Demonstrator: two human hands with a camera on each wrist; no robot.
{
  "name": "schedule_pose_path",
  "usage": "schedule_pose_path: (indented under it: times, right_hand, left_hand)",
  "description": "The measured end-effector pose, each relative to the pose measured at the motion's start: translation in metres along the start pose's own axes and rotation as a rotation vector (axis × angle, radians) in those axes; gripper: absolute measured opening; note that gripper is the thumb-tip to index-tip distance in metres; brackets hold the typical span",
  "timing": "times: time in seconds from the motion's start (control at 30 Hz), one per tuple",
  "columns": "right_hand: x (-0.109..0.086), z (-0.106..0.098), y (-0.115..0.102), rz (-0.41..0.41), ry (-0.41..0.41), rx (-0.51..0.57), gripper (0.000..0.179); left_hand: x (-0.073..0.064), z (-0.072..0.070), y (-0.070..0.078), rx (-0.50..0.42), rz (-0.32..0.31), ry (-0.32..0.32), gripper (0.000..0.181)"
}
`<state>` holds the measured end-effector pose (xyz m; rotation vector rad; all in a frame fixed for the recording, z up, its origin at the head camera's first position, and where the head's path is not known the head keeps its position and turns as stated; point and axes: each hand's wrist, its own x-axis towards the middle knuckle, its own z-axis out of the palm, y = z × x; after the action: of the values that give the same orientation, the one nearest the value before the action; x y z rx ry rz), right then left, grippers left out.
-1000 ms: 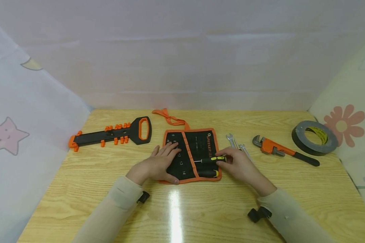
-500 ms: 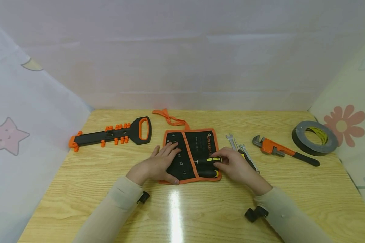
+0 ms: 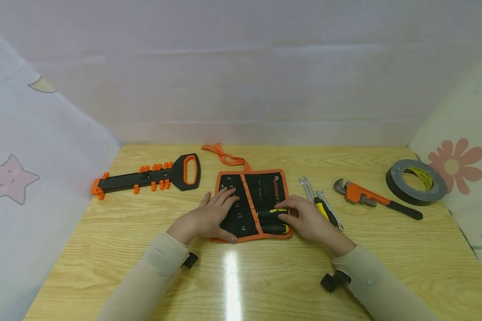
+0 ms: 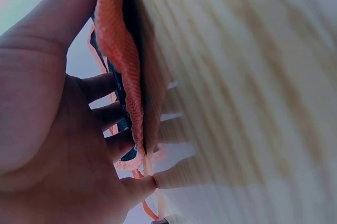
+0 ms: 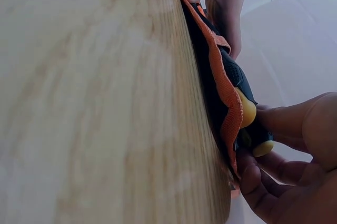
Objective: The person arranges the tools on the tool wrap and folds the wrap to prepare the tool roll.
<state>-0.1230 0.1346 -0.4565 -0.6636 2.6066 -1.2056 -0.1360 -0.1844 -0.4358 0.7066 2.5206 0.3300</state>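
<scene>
An unrolled black tool pouch (image 3: 241,223) with orange edging and printed numbers lies flat on the wooden table. My left hand (image 3: 210,216) rests on its left part, fingers spread and thumb at the lower edge. With thumb and fingers, my right hand (image 3: 311,220) pinches the end of a black-and-yellow screwdriver (image 3: 268,214) lying across the right part. Its metal shaft is hidden beyond the orange middle strip. A second screwdriver (image 3: 274,229) lies just below it in the pouch. In the right wrist view, a yellow handle end (image 5: 263,148) sits between my fingers.
Right of the pouch lie a small wrench (image 3: 305,185), a yellow-handled screwdriver (image 3: 321,209) and other slim tools. Farther right are an orange pipe wrench (image 3: 363,195) and a tape roll (image 3: 397,185). A black-and-orange rack (image 3: 122,183) lies left; an orange tie (image 3: 226,158) trails behind the pouch.
My right hand has moved left, sliding the screwdriver along until its shaft passed out of sight at the strip. More of the loose tools beside it now shows. My left hand stays put.
</scene>
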Motion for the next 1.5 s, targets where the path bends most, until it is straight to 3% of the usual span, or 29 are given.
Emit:
schedule_pose_path:
  times: [0.47, 0.8, 1.5]
  right_hand:
    - [0.006, 0.003, 0.002, 0.028, -0.007, -0.024, 0.025]
    - [0.009, 0.004, 0.0, 0.096, -0.022, 0.014, 0.024]
    - [0.013, 0.006, -0.004, 0.079, -0.027, -0.067, 0.022]
  left_hand:
    - [0.0, -0.001, 0.0, -0.003, 0.002, 0.002, 0.121]
    - [0.0, -0.001, 0.001, -0.003, 0.005, 0.001, 0.121]
    - [0.0, -0.001, 0.003, -0.002, -0.01, -0.013, 0.121]
